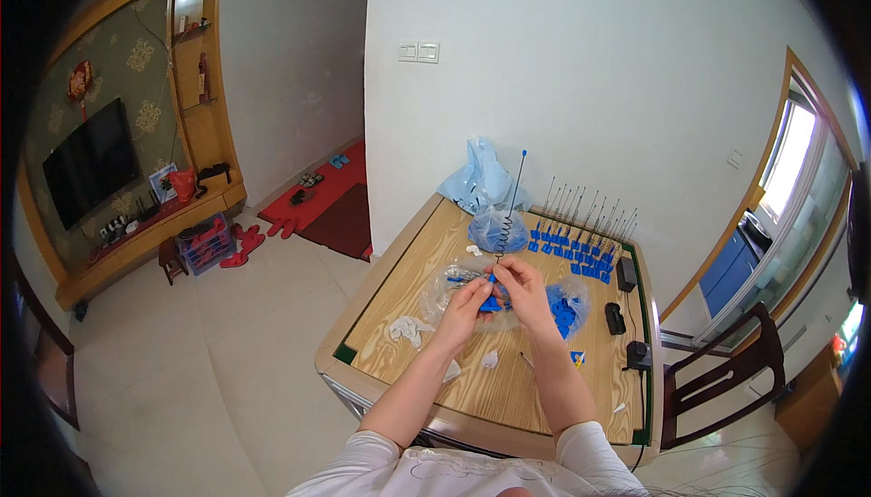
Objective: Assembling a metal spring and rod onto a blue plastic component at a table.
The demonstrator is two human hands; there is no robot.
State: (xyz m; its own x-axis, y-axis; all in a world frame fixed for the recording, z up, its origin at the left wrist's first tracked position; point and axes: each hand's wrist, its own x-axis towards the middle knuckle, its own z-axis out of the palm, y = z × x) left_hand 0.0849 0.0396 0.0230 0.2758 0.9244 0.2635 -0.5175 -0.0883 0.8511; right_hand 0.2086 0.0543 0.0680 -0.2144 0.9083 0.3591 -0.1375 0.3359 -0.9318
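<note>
Above the middle of the table, my left hand (465,305) is closed round a small blue plastic piece (491,303). My right hand (526,290) pinches the lower end of a dark coiled spring wire (505,232) where it meets that piece. The wire stands nearly upright, its straight upper end finishing in a blue tip. Beneath the hands lies a clear plastic bag (439,290) with small parts, partly hidden by my fingers. Close to my right hand, another clear bag holds blue pieces (564,314).
Several blue bases with upright coiled wires (572,248) stand in rows at the far right of the wooden table (381,316). Plastic bags (481,180) sit at its far corner. Crumpled white tissue (410,329) lies left, black boxes (639,355) right. A dark chair (726,375) stands beside it.
</note>
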